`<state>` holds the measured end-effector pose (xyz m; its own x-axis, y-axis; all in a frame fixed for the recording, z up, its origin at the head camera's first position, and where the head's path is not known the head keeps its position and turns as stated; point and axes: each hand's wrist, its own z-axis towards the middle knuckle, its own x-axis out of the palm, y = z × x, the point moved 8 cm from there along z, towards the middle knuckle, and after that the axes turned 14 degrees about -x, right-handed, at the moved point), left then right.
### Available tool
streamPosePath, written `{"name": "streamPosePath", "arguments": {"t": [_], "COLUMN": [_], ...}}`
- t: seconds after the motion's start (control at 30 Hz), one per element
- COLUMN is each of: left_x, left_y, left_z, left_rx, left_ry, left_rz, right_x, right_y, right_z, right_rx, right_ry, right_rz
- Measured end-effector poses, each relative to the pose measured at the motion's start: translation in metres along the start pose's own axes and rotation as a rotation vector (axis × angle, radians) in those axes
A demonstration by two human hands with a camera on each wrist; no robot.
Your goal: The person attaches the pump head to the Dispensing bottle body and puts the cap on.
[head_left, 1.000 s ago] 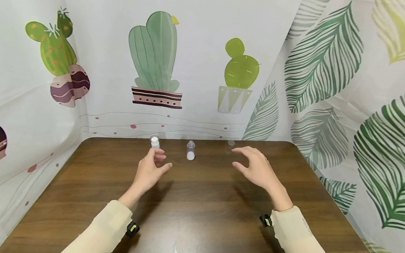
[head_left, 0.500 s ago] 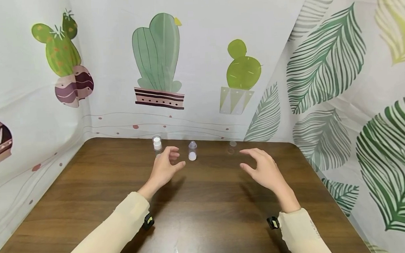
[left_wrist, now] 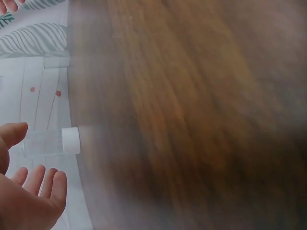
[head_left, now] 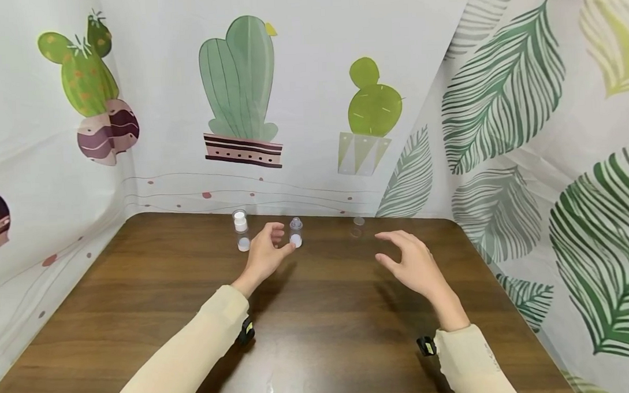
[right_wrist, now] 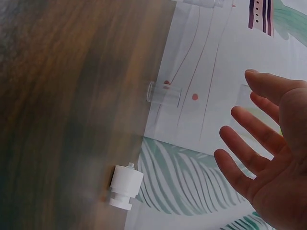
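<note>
My left hand [head_left: 267, 253] reaches beside a small clear bottle [head_left: 296, 225] with a white base, standing at the back of the table. Its thumb overlaps the bottle's lower part in the head view. In the left wrist view, thumb and fingers spread on either side of that clear bottle [left_wrist: 44, 143], with a gap between them. My right hand [head_left: 411, 263] hovers over the table at the right, fingers relaxed and holding nothing. Near it stands a clear, cup-like cylinder [head_left: 358, 225]. A white pump head [right_wrist: 126, 184] shows in the right wrist view; my right hand hides it in the head view.
Left of my left hand stands another clear bottle [head_left: 242, 231] with a white pump top and white base. The brown wooden table [head_left: 319, 323] ends at a white cloth backdrop [head_left: 311, 104] printed with cacti and leaves.
My left hand has moved right, from in front of the pump-topped bottle to beside the middle clear bottle. My right hand has shifted slightly right. The bottles have stayed in place.
</note>
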<state>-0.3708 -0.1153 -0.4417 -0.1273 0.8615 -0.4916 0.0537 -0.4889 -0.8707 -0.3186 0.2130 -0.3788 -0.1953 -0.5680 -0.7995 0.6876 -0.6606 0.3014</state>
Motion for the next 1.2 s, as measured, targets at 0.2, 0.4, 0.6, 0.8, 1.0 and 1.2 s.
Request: {"name": "streamPosePath", "arguments": {"t": [0.2,0.4,0.6,0.8,1.0,1.2], "left_x": [0.005,0.007,0.013,0.022,0.025,0.025], "left_y": [0.001,0.004,0.006,0.005,0.006,0.007], "left_z": [0.007,0.012,0.018,0.024,0.025,0.026], "left_rx": [-0.034,-0.048,-0.062,-0.066,-0.087,-0.108], "left_ry": [0.003,0.001,0.001,-0.004,-0.012,-0.005], "left_rz": [0.007,0.033,0.048,0.06,0.066,0.074], "right_x": [0.002,0.002,0.001,0.001,0.0,-0.001], "right_y": [0.0,0.0,0.001,0.0,0.0,0.002], "right_z": [-0.002,-0.004,-0.004,-0.005,-0.006,-0.003], "right_rx": [0.006,0.004,-0.008,-0.012,-0.004,-0.008], "right_ry": [0.004,0.005,0.003,-0.006,-0.002,0.0], "right_rz": [0.01,0.004,0.0,-0.006,-0.007,-0.005]}}
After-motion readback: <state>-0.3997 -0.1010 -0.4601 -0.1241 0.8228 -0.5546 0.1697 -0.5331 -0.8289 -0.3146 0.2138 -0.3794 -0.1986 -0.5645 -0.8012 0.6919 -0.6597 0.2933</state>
